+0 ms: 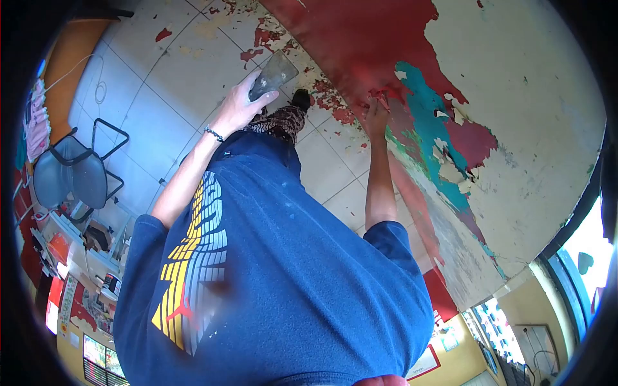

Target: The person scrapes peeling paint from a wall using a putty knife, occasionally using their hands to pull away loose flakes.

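Right now, in the head view, you are looking straight down your own body: your blue T-shirt (283, 283) with its yellow, grey and red print fills the lower centre of the frame, and both your bare arms reach up toward the top of the picture.

Your left hand (241, 106), upper centre-left, is closed around the handle of a paint scraper (273, 74); the fingers wrap the grip and the broad grey blade points up and to the right, ending near the edge of the peeling paint. A dark beaded bracelet (214, 134) sits on that wrist.

Your right hand (376, 114), upper centre, rests against the wall (515, 96) that sweeps across the right half of the frame. Its fingertips pinch a loose red paint flake (380, 95) at the border where red paint meets a turquoise layer. The wall's coat is cream, flaked away in large patches to show red, turquoise and bare grey.

Between your arms you can see one patterned trouser leg (283, 122) and a dark shoe (300, 98) on the pale tiled floor (167, 71), which is littered with red paint chips close to the wall.

At the left edge a black-framed chair (74, 170) with a grey seat stands on the tiles, well apart from you. Below it, in the lower left, lies a clutter of boxes and papers (84, 257), too small to tell in detail.
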### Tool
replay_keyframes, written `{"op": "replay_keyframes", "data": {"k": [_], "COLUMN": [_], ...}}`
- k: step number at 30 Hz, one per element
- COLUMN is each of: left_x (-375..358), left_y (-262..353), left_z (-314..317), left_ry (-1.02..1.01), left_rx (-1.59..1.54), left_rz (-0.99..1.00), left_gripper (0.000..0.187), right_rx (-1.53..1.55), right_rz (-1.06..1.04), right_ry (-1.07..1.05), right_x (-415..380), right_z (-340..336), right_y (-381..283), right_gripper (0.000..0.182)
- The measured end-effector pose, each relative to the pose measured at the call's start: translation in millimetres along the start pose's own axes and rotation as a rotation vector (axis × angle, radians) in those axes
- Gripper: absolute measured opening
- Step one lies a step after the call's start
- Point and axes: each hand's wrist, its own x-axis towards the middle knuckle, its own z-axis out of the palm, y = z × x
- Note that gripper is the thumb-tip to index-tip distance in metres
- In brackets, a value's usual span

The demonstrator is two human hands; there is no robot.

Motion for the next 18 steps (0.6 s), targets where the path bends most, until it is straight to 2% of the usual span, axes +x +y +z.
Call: {"op": "replay_keyframes", "data": {"k": [1, 3, 6, 9, 12, 14, 16, 18], "left_x": [1, 1, 0, 1, -2, -4, -3, -5], "left_y": [2, 7, 11, 7, 6, 5, -3, 0], "left_z": [0, -2, -5, -1, 0, -3, -1, -1], "left_ry": [-0.01, -0.011, 0.005, -0.008, 0.018, -0.029, 0.0, 0.021], "left_rx": [0.004, 0.013, 0.023, 0.016, -0.003, 0.0, 0.015, 0.025], "left_rz": [-0.012, -0.021, 0.009, 0.027, 0.092, 0.021, 0.055, 0.09], "left_gripper": [0.066, 0.066, 0.064, 0.064, 0.066, 0.066, 0.066, 0.065], "right_rx": [-0.004, 0.538, 0.551, 0.741, 0.695, 0.635, 0.573, 0.392], "right_rz": [-0.004, 0.661, 0.718, 0.741, 0.63, 0.58, 0.535, 0.24], "right_ry": [0.001, 0.116, 0.113, 0.197, 0.231, 0.237, 0.241, 0.278], "right_x": [-2, 2, 17, 32, 28, 26, 25, 20], "right_z": [-7, -32, -40, -45, -37, -37, -31, -16], "right_y": [-4, -60, -51, -32, -18, -16, -19, -28], "right_gripper": [0.027, 0.029, 0.035, 0.037, 0.038, 0.035, 0.031, 0.025]}}
